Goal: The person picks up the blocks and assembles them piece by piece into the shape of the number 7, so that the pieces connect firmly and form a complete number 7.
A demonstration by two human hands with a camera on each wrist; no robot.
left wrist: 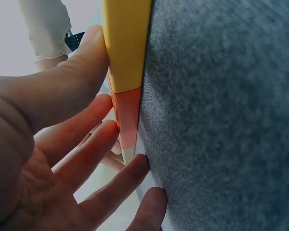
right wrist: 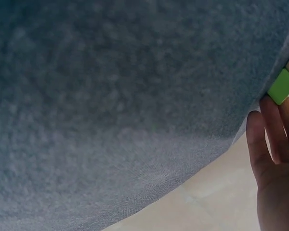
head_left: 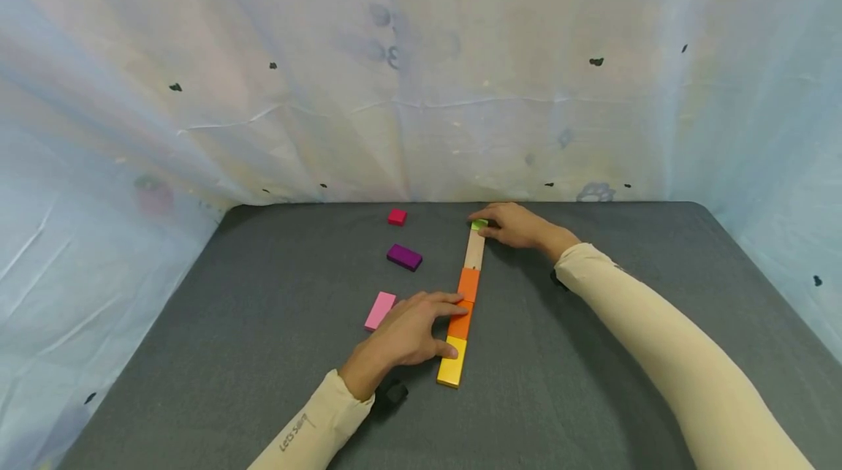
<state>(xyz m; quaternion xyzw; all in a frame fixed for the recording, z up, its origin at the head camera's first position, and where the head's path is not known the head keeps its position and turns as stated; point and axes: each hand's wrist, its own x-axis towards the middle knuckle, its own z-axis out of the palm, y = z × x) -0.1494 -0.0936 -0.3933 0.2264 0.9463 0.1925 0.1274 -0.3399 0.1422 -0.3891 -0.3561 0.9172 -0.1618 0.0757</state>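
A straight row of blocks runs away from me: a yellow block (head_left: 451, 371), two orange blocks (head_left: 468, 284), a pale wooden block (head_left: 474, 249) and a small green block (head_left: 479, 224) at the far end. My left hand (head_left: 409, 327) lies along the row's left side, its thumb on the yellow block and its fingertips on the nearer orange one. At the far end, my right hand (head_left: 517, 226) pinches the green block between thumb and fingers. In the right wrist view, its fingertips meet the end of the green block (right wrist: 282, 86).
Left of the row lie a small red block (head_left: 397, 217), a purple block (head_left: 404, 257) and a pink block (head_left: 380, 311), the last close by the left hand. A pale, translucent curtain (head_left: 460, 104) hangs behind the dark grey table (head_left: 276, 324).
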